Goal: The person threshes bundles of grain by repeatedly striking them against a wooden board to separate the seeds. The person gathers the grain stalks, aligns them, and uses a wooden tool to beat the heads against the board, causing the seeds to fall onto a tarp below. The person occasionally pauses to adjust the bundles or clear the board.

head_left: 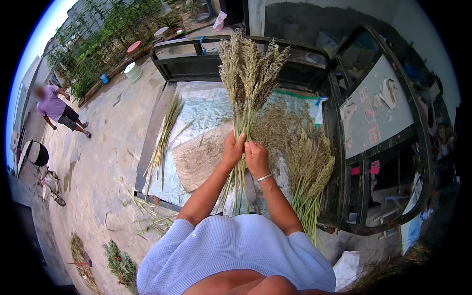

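Upright in front of me stands a bundle of seeded broomcorn stalks [246, 76], its bushy tan heads up and green stems down. My left hand [232, 149] is wrapped round the stems just below the heads. Close beside it, my right hand [256, 159] is closed on the stems too; its fingertips are partly hidden. Beneath the bundle, a worn wooden board [196, 157] lies on a silvery sheet [196, 101] strewn with loose seeds [280, 123]. More seeded stalks [309, 167] are heaped at the right, and thin stripped-looking stalks [167, 128] lie at the left.
A dark metal frame [191, 73] borders the bed at the back, and a railed metal gate [425, 147] stands at the right. Loose stems [152, 216] litter the concrete at the left. Farther off are a person [54, 105], a pale bucket [132, 72] and green plants [103, 44].
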Demonstrator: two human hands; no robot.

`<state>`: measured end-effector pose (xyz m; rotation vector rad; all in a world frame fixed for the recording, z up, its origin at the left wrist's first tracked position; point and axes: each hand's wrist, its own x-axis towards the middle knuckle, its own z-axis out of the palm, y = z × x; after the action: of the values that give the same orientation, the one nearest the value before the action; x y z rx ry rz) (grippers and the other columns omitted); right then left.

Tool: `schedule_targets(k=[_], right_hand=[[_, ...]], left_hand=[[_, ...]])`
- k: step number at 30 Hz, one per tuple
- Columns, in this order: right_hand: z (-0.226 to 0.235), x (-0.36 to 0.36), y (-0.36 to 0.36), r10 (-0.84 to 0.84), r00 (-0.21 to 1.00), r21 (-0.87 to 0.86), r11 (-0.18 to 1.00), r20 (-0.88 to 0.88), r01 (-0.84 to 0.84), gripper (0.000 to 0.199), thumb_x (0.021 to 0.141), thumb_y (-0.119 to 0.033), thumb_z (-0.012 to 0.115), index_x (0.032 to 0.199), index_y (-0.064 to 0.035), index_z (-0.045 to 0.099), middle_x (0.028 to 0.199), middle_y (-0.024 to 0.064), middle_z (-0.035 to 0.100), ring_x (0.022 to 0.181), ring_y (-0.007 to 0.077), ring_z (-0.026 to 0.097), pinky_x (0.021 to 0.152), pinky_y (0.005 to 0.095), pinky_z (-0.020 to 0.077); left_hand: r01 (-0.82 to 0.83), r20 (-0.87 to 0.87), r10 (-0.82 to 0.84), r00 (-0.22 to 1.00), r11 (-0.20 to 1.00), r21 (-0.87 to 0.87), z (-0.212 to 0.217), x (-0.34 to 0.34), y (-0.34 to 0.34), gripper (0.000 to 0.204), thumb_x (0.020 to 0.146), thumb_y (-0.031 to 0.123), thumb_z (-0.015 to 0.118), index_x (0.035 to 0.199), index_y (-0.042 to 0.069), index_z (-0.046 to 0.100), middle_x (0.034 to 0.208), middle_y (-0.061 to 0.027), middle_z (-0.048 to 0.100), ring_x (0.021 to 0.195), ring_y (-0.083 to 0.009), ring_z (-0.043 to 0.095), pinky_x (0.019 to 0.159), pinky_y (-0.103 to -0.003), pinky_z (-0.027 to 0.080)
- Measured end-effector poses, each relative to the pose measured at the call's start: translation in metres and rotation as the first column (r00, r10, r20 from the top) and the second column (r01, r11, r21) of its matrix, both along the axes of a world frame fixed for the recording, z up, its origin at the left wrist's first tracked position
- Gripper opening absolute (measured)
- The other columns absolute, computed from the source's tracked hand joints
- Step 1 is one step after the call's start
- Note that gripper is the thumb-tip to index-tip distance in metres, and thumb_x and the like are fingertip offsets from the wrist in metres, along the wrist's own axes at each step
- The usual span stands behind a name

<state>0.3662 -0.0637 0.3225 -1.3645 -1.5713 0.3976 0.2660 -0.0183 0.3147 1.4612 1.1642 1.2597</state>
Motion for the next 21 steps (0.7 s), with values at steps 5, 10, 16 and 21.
schedule_targets(k=[5, 10, 16, 21], right_hand=[[-0.004, -0.008, -0.003, -0.032, 0.992, -0.031, 0.999, -0.124, 0.028, 0.010, 0.081, -0.009, 0.058, 0.085, -0.0012, 0.053, 0.068, 0.0158, 0.056, 0.065, 0.0353, 0.056, 0.057, 0.0413, 0.0444], [-0.023, -0.013, -0.001, -0.060, 0.889, -0.099, 0.995, -0.453, 0.017, 0.004, 0.082, -0.002, 0.057, 0.080, -0.0010, 0.054, 0.061, 0.0051, 0.058, 0.046, 0.0103, 0.053, 0.042, 0.0260, 0.0405], [-0.028, -0.009, 0.001, -0.049, 0.898, -0.111, 0.994, -0.438, 0.001, 0.006, 0.080, -0.003, 0.059, 0.076, -0.0001, 0.056, 0.061, 0.0048, 0.058, 0.051, 0.0101, 0.055, 0.046, 0.0243, 0.0429], [-0.027, -0.008, 0.000, 0.029, 0.845, -0.083, 0.993, -0.534, -0.086, 0.011, 0.077, -0.006, 0.063, 0.086, 0.0005, 0.061, 0.074, 0.0103, 0.063, 0.062, 0.0156, 0.060, 0.058, 0.0271, 0.0476]], left_hand=[[-0.025, -0.021, 0.027, 0.999, 0.997, 0.075, 0.000, -0.003, 0.004, 0.016, 0.090, 0.016, 0.051, 0.095, 0.001, 0.055, 0.071, -0.0004, 0.054, 0.066, -0.0078, 0.048, 0.058, -0.027, 0.042], [-0.009, -0.033, 0.011, 0.999, 0.998, 0.059, 0.002, -0.004, 0.002, 0.018, 0.087, 0.016, 0.056, 0.097, 0.000, 0.055, 0.072, -0.0010, 0.056, 0.065, -0.0078, 0.049, 0.058, -0.026, 0.043], [0.002, -0.013, -0.001, 1.000, 0.997, 0.073, 0.010, 0.001, 0.001, 0.019, 0.083, 0.013, 0.061, 0.095, 0.000, 0.055, 0.071, -0.0012, 0.058, 0.064, -0.0071, 0.050, 0.057, -0.025, 0.043], [0.063, -0.023, -0.062, 0.998, 0.997, 0.044, 0.005, -0.007, 0.019, 0.015, 0.084, 0.011, 0.060, 0.092, 0.001, 0.054, 0.064, -0.0016, 0.056, 0.054, -0.0074, 0.050, 0.049, -0.024, 0.042]])
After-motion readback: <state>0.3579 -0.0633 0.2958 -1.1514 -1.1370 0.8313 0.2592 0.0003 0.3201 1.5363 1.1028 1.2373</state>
